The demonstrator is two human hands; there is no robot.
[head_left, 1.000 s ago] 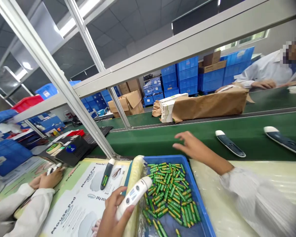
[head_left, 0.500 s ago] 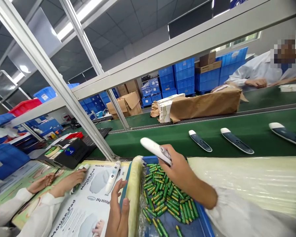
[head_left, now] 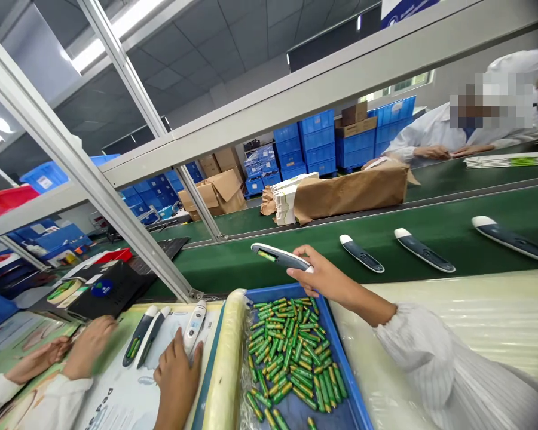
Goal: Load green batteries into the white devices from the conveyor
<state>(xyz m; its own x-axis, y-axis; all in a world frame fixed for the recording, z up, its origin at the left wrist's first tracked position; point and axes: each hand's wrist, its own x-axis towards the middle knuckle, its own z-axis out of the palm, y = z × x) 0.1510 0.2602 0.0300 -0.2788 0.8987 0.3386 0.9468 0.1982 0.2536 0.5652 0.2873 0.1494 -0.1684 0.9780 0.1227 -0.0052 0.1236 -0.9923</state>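
Observation:
My right hand (head_left: 320,272) grips one end of a slim white and dark blue handheld device (head_left: 280,258) over the battery tray. The device's dark side faces me, with a green battery in its uncovered slot. My left hand (head_left: 177,373) is at the lower end of a similar device (head_left: 194,325), which lies white side up with a small screen on the printed mouse pad (head_left: 101,397). Its fingers are apart; contact is unclear. Beside it lie two more devices (head_left: 140,335), green batteries visible in at least one. Many loose green batteries (head_left: 291,352) fill the blue tray (head_left: 341,340).
Several devices (head_left: 362,254) lie spaced along the green conveyor belt (head_left: 233,263). A co-worker's hands (head_left: 87,346) are at the left. A metal post (head_left: 130,215) rises behind the pad. Rolled yellowish foam (head_left: 219,364) borders the tray. Another person (head_left: 430,134) sits across the belt.
The held device has turned from its white side to its dark, battery side. My left hand has moved to the device on the pad. The co-worker's hand has drawn back from the pad, where two devices now show.

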